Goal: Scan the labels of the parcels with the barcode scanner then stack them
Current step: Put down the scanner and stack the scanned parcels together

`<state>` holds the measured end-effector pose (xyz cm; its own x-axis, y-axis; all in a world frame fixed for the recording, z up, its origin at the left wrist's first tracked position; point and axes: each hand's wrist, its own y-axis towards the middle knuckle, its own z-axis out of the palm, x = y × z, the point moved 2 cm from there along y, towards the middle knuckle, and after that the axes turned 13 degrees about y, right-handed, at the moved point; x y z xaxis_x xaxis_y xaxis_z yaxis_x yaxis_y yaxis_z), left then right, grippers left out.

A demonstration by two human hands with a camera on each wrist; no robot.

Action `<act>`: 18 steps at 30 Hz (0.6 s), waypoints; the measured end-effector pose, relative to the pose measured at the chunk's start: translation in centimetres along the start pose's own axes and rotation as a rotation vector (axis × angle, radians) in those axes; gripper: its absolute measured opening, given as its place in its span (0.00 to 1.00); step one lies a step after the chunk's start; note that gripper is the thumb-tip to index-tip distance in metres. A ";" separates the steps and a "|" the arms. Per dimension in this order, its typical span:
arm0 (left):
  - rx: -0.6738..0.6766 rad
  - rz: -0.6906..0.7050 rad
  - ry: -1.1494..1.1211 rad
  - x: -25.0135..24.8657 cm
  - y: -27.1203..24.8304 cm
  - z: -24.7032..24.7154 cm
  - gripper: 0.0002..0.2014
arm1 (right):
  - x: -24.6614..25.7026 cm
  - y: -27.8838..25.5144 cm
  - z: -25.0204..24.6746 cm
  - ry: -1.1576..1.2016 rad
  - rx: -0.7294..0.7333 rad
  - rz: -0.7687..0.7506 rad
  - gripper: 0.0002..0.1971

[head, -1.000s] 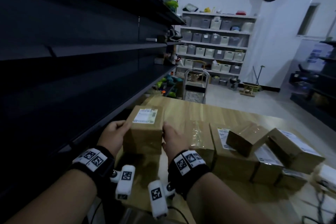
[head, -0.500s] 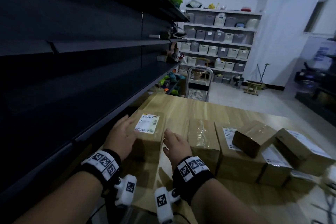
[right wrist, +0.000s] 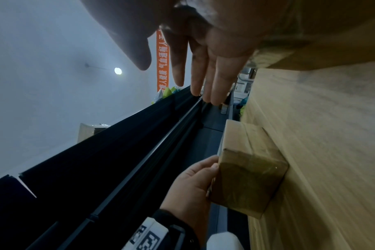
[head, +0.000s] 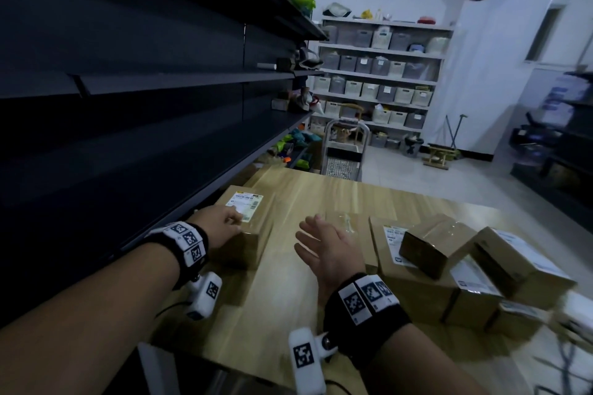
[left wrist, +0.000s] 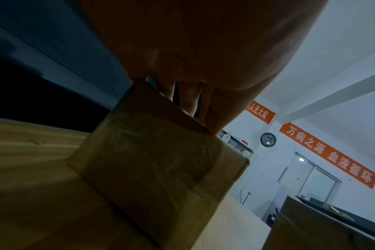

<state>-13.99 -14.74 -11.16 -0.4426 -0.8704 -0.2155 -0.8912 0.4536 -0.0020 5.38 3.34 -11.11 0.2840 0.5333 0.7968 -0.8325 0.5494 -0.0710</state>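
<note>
1. With my left hand [head: 221, 228] laid on the near end of the labelled parcel [head: 245, 224], I read that box as resting flat on the wooden table [head: 288, 298], close beside the dark shelving [head: 144, 106] on my left.
2. In the right wrist view the left thumb and fingers lie against the parcel's near edge and top; I would call it a light touch, not a firm clasp.
3. My right hand [head: 327, 250] hangs above the table with fingers spread and straight, holding nothing.
4. The parcel's long axis runs away from me, label [head: 245, 202] facing up at the far end.
5. The pile of other parcels [head: 449, 266] lies to my right, some leaning on one another, and the right hand is plainly the nearer of the two to it.
6. I cannot make out the barcode scanner in any view.
7. My guess is that the next parcel comes from that right-side pile, so the right hand should reach across to it.
</note>
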 end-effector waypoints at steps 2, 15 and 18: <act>-0.003 -0.006 -0.008 0.0 0.1 0.1 0.19 | 1.2 0.3 -0.5 0.021 -0.010 -0.014 0.11; -0.108 0.085 -0.762 -9.5 -8.3 1.7 0.21 | 8.9 1.1 -6.2 -0.360 -0.290 -0.212 0.08; 0.038 0.049 -0.957 -12.5 -9.1 4.8 0.27 | 8.0 1.0 -7.1 -0.485 -0.278 -0.185 0.07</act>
<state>0.13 -7.04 -13.17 -0.1953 -0.3329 -0.9225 -0.8626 0.5058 0.0001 10.25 12.72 -9.05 0.1086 0.0934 0.9897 -0.6154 0.7882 -0.0069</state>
